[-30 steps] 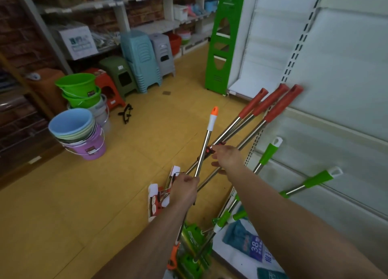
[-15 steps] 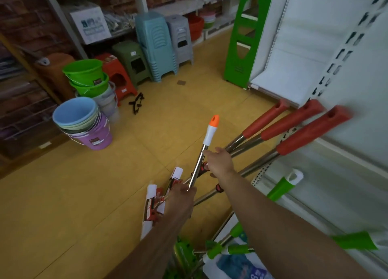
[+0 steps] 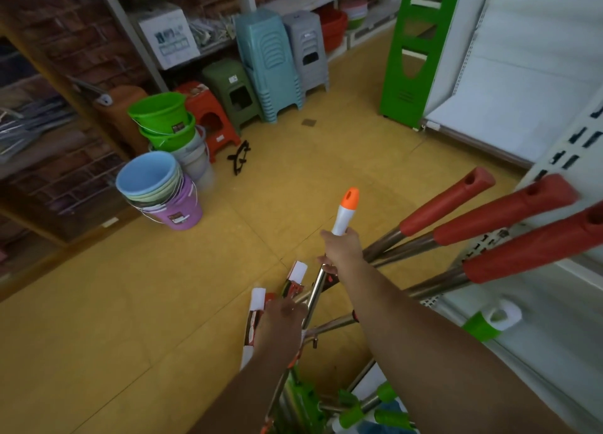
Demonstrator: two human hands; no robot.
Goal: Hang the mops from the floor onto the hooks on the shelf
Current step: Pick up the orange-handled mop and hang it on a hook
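Orange-tipped mop (image 3: 345, 212): upright in the aisle, not yet hooked. The right hand (image 3: 342, 249) has slid up from mid-shaft and now clenches the white grip just under the tip, likely for lifting toward the shelf (image 3: 563, 153) at right. The left hand (image 3: 282, 319) sits lower by the shaft, blurred; its hold cannot be told.

Buckets (image 3: 153, 185) stand left; the mops (image 3: 502, 211) lean on the shelf (image 3: 538, 74) at right.
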